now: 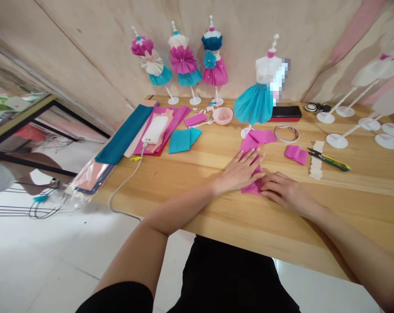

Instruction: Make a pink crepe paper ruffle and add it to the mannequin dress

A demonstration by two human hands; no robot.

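A strip of magenta crepe paper [254,141] lies on the wooden table [190,191], running from my hands toward a small mannequin. My left hand [240,170] lies flat on it with fingers stretched out, pressing it down. My right hand [283,190] rests on the near end of the paper, fingers curled and pressing or pinching a fold. A white mannequin [261,93] in a teal paper skirt stands just behind the strip.
A folded magenta piece [296,154], scissors [329,160], a white paper strip [316,161] and a tape ring [287,134] lie to the right. Teal paper [183,140], a phone [155,130] on paper sheets and a pink bowl [223,115] lie left. Dressed mannequins [182,61] line the wall.
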